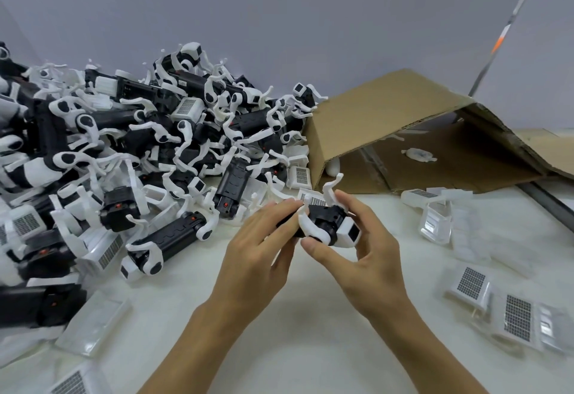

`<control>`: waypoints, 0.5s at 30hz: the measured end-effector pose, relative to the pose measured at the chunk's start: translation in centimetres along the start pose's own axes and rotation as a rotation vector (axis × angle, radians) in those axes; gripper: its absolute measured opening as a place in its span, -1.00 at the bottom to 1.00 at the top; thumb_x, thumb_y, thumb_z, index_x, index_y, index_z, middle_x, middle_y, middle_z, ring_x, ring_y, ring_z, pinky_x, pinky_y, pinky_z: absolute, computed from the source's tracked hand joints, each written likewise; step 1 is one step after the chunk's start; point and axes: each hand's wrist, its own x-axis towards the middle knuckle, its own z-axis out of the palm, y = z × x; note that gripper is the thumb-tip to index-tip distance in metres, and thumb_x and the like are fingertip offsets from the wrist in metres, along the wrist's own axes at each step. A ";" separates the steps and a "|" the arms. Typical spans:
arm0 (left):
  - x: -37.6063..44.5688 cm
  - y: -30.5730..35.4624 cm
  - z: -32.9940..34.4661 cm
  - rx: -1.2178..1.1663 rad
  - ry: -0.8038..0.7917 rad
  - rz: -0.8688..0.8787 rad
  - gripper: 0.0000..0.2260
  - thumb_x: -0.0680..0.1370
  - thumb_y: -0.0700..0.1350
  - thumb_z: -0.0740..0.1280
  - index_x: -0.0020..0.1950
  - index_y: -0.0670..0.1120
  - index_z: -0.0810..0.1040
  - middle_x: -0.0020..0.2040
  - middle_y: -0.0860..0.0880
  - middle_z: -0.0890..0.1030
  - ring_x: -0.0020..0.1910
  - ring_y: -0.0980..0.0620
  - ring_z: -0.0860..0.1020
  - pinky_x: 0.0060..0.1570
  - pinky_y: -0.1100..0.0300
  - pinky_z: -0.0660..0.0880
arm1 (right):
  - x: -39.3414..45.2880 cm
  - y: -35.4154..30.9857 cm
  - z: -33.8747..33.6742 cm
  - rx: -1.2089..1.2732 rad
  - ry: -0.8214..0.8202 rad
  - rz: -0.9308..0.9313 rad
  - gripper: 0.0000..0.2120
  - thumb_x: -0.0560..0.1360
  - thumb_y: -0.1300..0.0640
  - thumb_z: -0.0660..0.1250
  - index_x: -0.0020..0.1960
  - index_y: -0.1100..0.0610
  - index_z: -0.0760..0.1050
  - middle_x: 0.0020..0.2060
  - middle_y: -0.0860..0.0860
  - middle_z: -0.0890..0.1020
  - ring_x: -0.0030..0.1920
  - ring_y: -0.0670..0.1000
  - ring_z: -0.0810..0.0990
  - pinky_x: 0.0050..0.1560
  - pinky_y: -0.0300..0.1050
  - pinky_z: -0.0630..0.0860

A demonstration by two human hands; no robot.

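Observation:
A black-and-white plastic device [326, 223] with curved white arms sits between both hands just above the white table [310, 316]. My left hand [257, 247] grips its black body from the left, fingers curled over the top. From the right, my right hand [363, 251] holds the white end, thumb underneath and fingers over the top. One white arm of the device sticks up past the fingers.
A large heap of the same black-and-white devices [139, 151] fills the left and back. A cardboard box [403, 133] lies tipped on its side at back right. Loose white grid-patterned caps [469, 282] and clear trays [435, 223] lie at right; more trays [93, 319] at lower left.

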 end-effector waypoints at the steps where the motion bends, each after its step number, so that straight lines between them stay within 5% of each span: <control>1: 0.0 0.0 0.0 0.007 0.004 -0.001 -0.73 0.52 -0.36 0.39 0.22 -0.30 0.63 0.21 -0.17 0.64 0.16 -0.17 0.65 0.25 -0.08 0.54 | 0.0 0.0 0.0 0.007 -0.010 0.019 -0.35 0.32 0.07 0.62 0.32 -0.20 0.44 0.17 -0.29 0.61 0.26 -0.16 0.57 0.15 -0.38 0.51; 5: -0.2 0.0 0.0 0.033 0.029 0.000 -0.72 0.50 -0.37 0.41 0.20 -0.30 0.64 0.22 -0.18 0.64 0.18 -0.16 0.64 0.27 -0.06 0.53 | 0.0 -0.2 0.2 -0.019 -0.017 0.039 -0.34 0.34 0.12 0.62 0.31 -0.24 0.41 0.14 -0.41 0.56 0.26 -0.23 0.54 0.13 -0.45 0.46; 9: 0.0 0.1 0.2 0.054 0.050 0.008 -0.64 0.44 -0.33 0.50 0.23 -0.30 0.62 0.21 -0.17 0.63 0.23 -0.14 0.60 0.25 -0.05 0.52 | -0.2 -0.7 0.0 0.043 0.012 0.030 -0.35 0.29 0.13 0.64 0.30 -0.14 0.49 0.13 -0.32 0.62 0.23 -0.17 0.59 0.11 -0.40 0.51; 12: 0.1 0.4 0.5 0.158 0.075 0.013 -0.57 0.39 -0.20 0.55 0.24 -0.23 0.61 0.21 -0.07 0.52 0.22 -0.09 0.51 0.26 0.13 0.39 | -0.2 -1.4 0.1 0.118 0.013 0.099 -0.37 0.18 -0.11 0.63 0.22 -0.16 0.56 0.07 -0.28 0.67 0.12 -0.15 0.66 0.03 -0.33 0.59; 15: -0.1 0.1 0.7 0.142 0.200 -0.023 -0.54 0.36 -0.23 0.54 0.16 -0.13 0.42 0.11 -0.04 0.39 0.04 -0.09 0.44 0.05 0.07 0.47 | 0.3 -1.7 0.1 0.216 0.028 0.190 -0.35 0.11 -0.30 0.61 0.13 -0.09 0.61 -0.01 -0.24 0.71 0.02 -0.17 0.69 -0.07 -0.35 0.57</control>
